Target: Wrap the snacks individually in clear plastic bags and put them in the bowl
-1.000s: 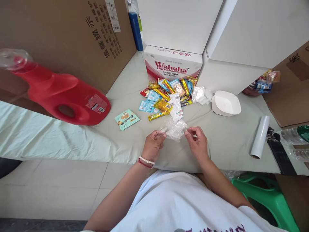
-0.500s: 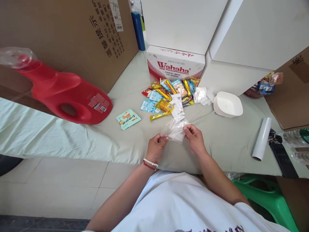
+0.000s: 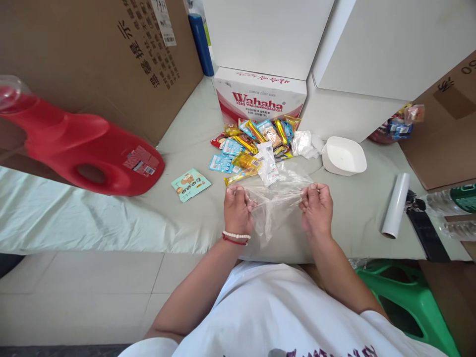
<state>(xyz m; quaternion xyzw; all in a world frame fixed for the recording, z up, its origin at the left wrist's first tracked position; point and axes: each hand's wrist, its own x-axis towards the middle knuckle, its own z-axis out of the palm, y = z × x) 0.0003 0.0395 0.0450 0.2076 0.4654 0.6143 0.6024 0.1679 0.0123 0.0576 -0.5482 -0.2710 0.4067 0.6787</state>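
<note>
Counter (image 3: 349, 213) first: covered in pale green, creased cloth. Big brown cardboard box (image 3: 89, 64) with dark printed characters, left of the white-and-red cardboard Wahaha carton (image 3: 260, 99). Red plastic jug with a moulded handle (image 3: 106, 148) is tilted in view, also left of the carton. Heap of small, shiny snack packets in yellow, blue and red (image 3: 253, 136) right at the front of the carton.

Main item: clear, thin plastic film bag (image 3: 273, 206), over the counter on the person's side of the carton, beyond the heap. Colourless, slightly milky where it doubles up; cloth colour shows through. Pulled out sideways, creases fanning from both ends, pale glints along the folds. Loose crumpled flap droops toward the person, ragged lower outline. Far part spreads looser, back toward the carton. Can't tell if the flap touches the cloth.

Left hand (image 3: 237, 213): fingers closed, clamped on the bag's left end. Right hand (image 3: 318, 210): same on the right end, fingers bunched together. Both on the near side of the carton.

White rounded-square plastic bowl (image 3: 344, 157), right of the carton. Flat mint-green printed packet (image 3: 191, 185), front left of it. White printed sachet (image 3: 267, 166), front of it, just beside the film.
</note>
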